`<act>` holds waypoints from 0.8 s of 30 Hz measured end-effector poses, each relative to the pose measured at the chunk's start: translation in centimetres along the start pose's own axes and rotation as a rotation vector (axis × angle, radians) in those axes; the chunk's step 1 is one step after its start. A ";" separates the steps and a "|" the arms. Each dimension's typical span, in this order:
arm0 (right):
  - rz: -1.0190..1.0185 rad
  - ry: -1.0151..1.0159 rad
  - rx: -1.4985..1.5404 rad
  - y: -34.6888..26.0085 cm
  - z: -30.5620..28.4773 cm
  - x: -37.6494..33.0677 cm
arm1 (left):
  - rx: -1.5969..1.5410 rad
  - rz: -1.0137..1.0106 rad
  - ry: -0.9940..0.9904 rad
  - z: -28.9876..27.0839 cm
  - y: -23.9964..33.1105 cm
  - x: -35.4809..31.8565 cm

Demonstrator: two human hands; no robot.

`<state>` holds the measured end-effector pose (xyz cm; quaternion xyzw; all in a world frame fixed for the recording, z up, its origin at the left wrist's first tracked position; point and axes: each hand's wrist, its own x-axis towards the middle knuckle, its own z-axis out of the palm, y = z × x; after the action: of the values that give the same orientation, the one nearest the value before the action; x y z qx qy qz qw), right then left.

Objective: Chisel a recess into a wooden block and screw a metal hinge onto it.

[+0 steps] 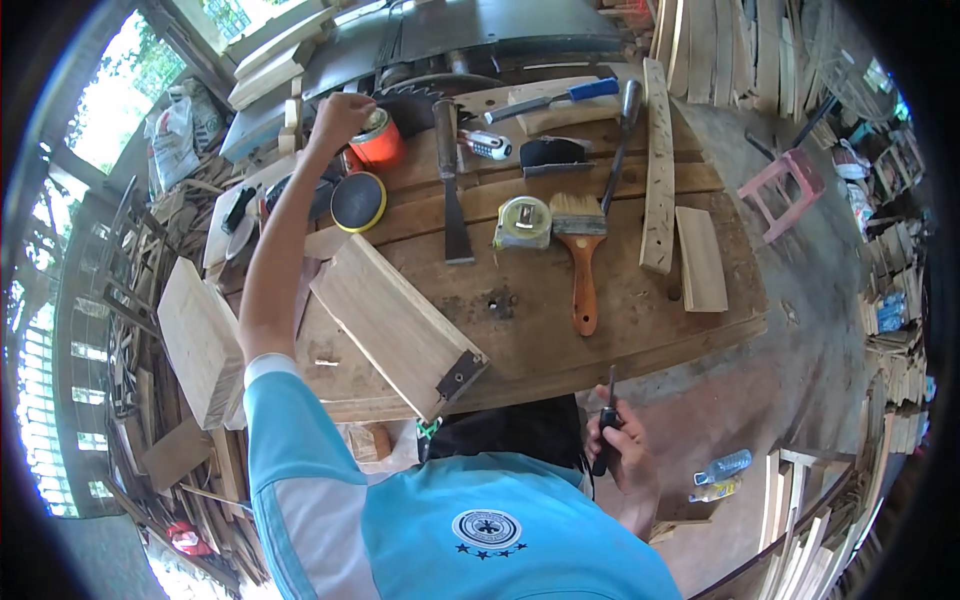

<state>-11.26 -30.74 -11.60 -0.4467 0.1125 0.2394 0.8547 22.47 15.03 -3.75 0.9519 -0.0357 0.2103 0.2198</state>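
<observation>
My left hand reaches far across the wooden workbench and rests on the top of an orange can at the back left. My right hand is low by my body, below the bench's front edge, closed around a thin dark tool that points upward. A pale wooden board with a dark metal fitting at its corner lies slanted on the bench in front of me. The can's round black and yellow lid lies flat beside the can.
On the bench lie a chisel, a tape measure, a paintbrush, a blue-handled tool, a drilled wooden strip and a short board. A pink stool stands at right. Wood offcuts pile up at left.
</observation>
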 end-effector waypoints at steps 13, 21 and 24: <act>-0.050 0.151 -0.295 0.9 1.5 -1.0 | 0.029 -0.113 0.115 1.6 -1.0 -0.8; -0.375 0.003 -0.739 0.8 4.0 -1.0 | -0.908 -0.105 -0.460 -3.5 18.7 -24.3; -0.535 -0.109 -0.821 1.2 5.2 -1.3 | -0.692 0.001 -0.452 -4.6 21.6 -30.6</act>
<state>-13.08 -26.32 -8.91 -0.7467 -0.1548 0.0593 0.6442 -10.56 -3.18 -3.98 0.8441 -0.1521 -0.0284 0.5134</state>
